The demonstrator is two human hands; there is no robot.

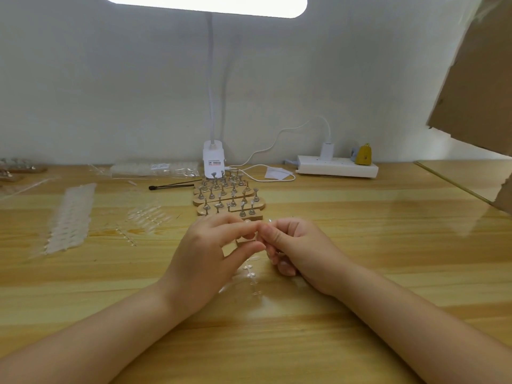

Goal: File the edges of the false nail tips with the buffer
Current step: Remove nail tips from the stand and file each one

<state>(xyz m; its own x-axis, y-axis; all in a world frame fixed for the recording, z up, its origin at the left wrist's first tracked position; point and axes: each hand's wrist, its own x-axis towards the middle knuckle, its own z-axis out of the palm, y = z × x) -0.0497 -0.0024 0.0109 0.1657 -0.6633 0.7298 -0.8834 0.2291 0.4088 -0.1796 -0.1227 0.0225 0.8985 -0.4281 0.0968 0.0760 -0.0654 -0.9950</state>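
Pinching what seems a clear nail tip (269, 221) between them above the table (360, 245), left hand (210, 253) and right hand (299, 250) look mid-preparation; filing needs a buffer, unseen here.

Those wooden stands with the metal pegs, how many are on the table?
5 visible: four stacked in a row behind the hands, one partly hidden between the fingers. More may sit at the far left edge.

Two hands, left hand (210, 245) and right hand (293, 245), meet above one wooden table (360, 245). Behind them stand four wooden nail-stand bases (228, 199), one lamp (213, 159) and one power strip (338, 166). One pair of tweezers (171, 185) lies left of the stands.
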